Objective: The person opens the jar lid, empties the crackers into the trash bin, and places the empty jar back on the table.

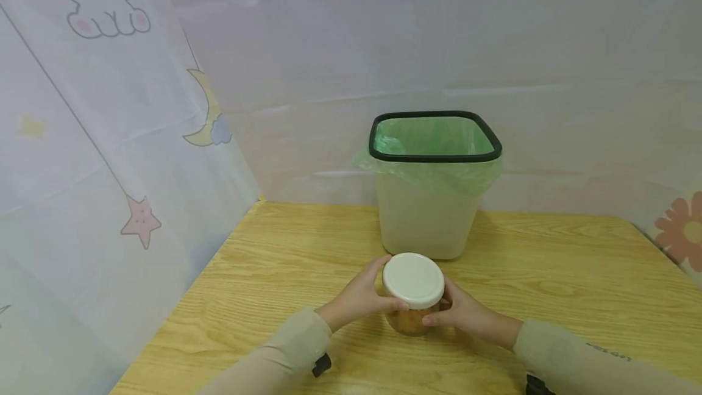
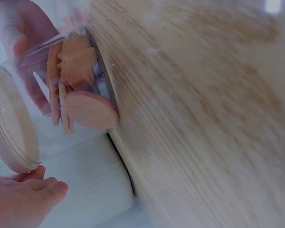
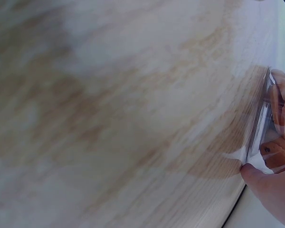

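Note:
A clear jar (image 1: 410, 323) with a white screw lid (image 1: 413, 279) stands upright on the wooden table. Several flat orange and pinkish cookie-like pieces (image 2: 90, 110), one flower-shaped and one round, lie at its bottom in the left wrist view. My left hand (image 1: 359, 298) grips the lid from the left, its thumb along the near edge and fingers around the far side. From the right, my right hand (image 1: 466, 316) holds the clear body below the lid. Its thumb (image 3: 270, 190) is against the jar near the base in the right wrist view.
Right behind the jar stands a whitish trash bin (image 1: 428, 218) with a black rim (image 1: 436, 158) and a green bag (image 1: 433, 134) lining it. A light cloth (image 1: 307, 78) with cartoon prints hangs behind and left of the table (image 1: 263, 285).

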The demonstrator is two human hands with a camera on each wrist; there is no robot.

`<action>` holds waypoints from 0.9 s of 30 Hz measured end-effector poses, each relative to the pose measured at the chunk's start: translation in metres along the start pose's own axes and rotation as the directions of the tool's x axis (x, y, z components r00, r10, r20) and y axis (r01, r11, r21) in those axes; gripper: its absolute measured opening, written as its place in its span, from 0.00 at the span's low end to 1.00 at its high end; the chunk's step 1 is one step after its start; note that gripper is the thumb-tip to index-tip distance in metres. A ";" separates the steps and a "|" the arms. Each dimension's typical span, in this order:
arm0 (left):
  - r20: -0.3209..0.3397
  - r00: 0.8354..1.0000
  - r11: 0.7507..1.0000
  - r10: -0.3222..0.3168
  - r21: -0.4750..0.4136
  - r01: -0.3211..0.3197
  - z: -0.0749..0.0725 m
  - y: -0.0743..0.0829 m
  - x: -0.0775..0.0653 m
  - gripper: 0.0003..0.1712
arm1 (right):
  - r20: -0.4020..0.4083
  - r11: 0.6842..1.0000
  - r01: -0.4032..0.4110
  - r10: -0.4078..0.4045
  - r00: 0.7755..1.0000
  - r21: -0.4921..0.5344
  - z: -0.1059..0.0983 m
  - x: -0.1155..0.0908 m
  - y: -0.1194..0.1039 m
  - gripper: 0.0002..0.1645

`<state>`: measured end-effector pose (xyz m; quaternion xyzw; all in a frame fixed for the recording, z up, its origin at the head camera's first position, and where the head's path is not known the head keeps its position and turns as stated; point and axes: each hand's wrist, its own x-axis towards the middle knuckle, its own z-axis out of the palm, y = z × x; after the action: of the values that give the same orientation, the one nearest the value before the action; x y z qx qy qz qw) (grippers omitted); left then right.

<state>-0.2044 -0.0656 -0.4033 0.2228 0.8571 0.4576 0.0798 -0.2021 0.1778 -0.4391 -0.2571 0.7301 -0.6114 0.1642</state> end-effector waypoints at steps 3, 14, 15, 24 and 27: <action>0.002 1.000 1.000 0.002 0.004 -0.002 0.000 0.000 0.000 0.54 | 0.000 1.000 0.011 -0.011 1.000 -0.007 0.000 0.000 0.000 0.61; 0.060 0.998 0.999 0.016 0.035 -0.018 -0.008 0.000 0.000 0.57 | 0.008 1.000 -0.004 0.004 1.000 0.013 0.001 0.001 0.002 0.62; 0.070 0.997 0.999 0.018 0.038 -0.021 -0.010 0.001 0.000 0.56 | 0.010 1.000 -0.005 0.005 1.000 0.015 0.001 0.001 0.001 0.62; 0.199 0.980 1.000 0.008 -0.004 -0.007 -0.027 -0.005 0.011 0.59 | 0.006 1.000 0.001 -0.001 1.000 0.015 0.001 0.001 0.000 0.62; 0.234 0.972 1.000 0.030 -0.003 -0.030 -0.031 -0.007 0.017 0.60 | 0.005 1.000 -0.013 0.013 1.000 0.015 0.001 0.001 0.000 0.62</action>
<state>-0.2326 -0.0845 -0.3900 0.2883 0.8384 0.4288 0.1733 -0.2023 0.1770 -0.4392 -0.2528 0.7267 -0.6152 0.1719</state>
